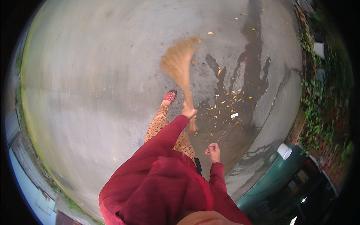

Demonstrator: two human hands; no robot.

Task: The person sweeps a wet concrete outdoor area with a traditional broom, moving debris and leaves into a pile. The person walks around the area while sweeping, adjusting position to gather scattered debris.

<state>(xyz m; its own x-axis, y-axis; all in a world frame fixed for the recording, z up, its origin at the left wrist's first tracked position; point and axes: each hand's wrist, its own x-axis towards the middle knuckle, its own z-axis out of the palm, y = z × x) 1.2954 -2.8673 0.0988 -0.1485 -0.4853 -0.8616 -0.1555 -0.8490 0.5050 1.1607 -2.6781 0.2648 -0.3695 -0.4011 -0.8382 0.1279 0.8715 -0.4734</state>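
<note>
Soft, even daylight fills the scene; no hard shadows fall on the concrete ground (93, 75), and no single light source shows. The ground looks pale and slightly washed out toward 10 o'clock. Dark wet patches (251, 75) at 1 o'clock give a dull sheen but no glare. The broom (180, 63) head is smeared by motion blur, its bristles a soft tan fan; the left hand (188, 111) on the handle is fairly sharp. The fisheye bends the ground into a dome, and a black vignette rings the frame. The wall plants (315, 108) at 3 o'clock are soft and dim, with faint colour fringing near the rim.
</note>
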